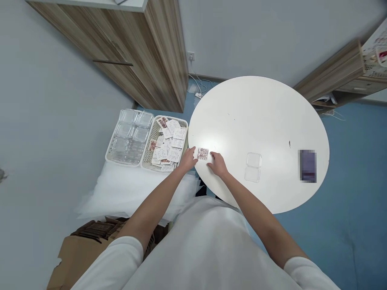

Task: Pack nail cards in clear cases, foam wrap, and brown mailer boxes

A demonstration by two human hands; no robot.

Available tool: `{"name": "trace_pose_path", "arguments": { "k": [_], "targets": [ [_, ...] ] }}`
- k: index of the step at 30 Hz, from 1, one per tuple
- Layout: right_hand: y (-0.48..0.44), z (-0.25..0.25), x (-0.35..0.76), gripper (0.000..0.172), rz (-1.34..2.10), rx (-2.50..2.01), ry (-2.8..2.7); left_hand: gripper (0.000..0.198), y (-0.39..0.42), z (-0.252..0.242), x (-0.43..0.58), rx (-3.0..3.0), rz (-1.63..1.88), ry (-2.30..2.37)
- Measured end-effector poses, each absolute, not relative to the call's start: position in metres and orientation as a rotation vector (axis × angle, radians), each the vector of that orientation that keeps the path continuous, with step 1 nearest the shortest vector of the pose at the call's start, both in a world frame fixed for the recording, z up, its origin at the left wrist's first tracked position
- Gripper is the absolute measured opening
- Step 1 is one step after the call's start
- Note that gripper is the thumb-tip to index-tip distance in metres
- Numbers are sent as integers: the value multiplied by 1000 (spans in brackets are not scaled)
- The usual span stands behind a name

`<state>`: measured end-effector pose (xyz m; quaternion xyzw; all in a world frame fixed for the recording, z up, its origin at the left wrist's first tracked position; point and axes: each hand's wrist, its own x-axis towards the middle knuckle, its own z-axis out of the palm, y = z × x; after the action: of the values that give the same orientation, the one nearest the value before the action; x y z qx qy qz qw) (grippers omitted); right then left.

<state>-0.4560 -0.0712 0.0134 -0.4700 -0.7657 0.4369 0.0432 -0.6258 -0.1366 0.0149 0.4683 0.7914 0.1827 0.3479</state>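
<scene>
A small white card (pixel 202 154) with rows of reddish-brown pieces lies at the left edge of the round white table (pixel 256 108). My left hand (pixel 188 159) is at the card's left side, thumb and forefinger apart; whether the fingertips touch it I cannot tell. On the other side, my right hand (pixel 218 165) has its thumb and forefinger spread close to the card's right edge. To the right of that hand, an open clear plastic case (pixel 253 167) rests flat on the tabletop, its two halves unfolded.
Left of the table, a white basket (pixel 146 155) holds many similar cards (pixel 173 141). Beside it, another basket (pixel 108 155) contains stacked clear cases (pixel 128 137). A blurred purple object (pixel 308 166) lies at the table's right. Wooden cabinet (pixel 160 52) behind; cardboard (pixel 75 262) lower left.
</scene>
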Motion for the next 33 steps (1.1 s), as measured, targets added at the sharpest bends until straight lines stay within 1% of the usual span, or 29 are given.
{"name": "trace_pose_path", "arguments": {
  "k": [6,9,12,16,22,33],
  "targets": [
    [-65,8,-471,60,1270,-1551,-2371,67,-129,13,-634,1318,420,2001],
    [-66,6,-475,59,1189,-1600,-2424,68,-129,12,-635,1320,418,1988],
    [-68,4,-476,57,1120,-1614,-2467,66,-130,10,-634,1321,432,1961],
    [-69,2,-476,58,1106,-1615,-2480,60,-131,7,-631,1324,466,1933],
    [-66,4,-478,59,1107,-1631,-2480,59,-129,10,-630,1315,510,1913],
    [-63,9,-480,55,1042,-1648,-2554,57,-122,13,-635,1391,440,1895]
  ]
}}
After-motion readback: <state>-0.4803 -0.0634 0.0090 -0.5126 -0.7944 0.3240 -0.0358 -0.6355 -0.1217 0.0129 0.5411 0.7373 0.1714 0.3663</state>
